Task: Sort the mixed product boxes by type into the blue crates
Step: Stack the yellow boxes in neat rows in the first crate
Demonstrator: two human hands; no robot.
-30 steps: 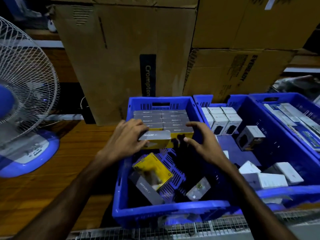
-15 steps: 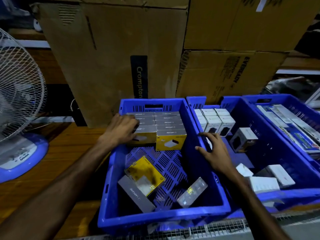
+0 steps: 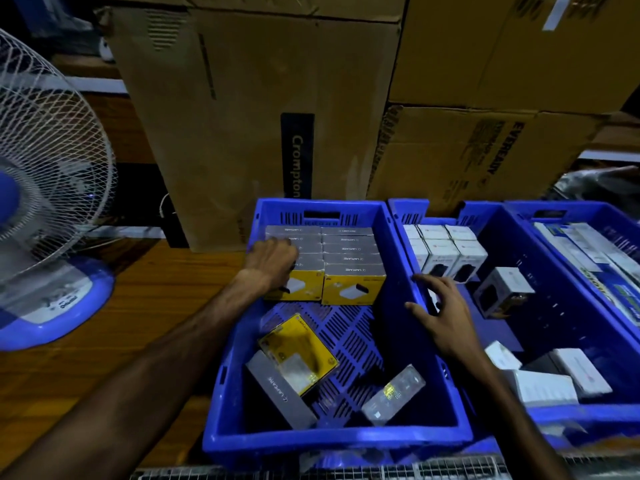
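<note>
Shifted right hand (image 3: pixel 446 318) from left crate (image 3: pixel 398 258) over to middle crate (image 3: pixel 491 216), fingers spread, empty. Kept left hand (image 3: pixel 273 261) curled on stacked yellow-grey boxes (image 3: pixel 349 268); grip unclear.

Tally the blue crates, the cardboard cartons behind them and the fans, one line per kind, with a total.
Blue crates: 3
Cardboard cartons: 3 in view
Fans: 1
Total: 7
</note>
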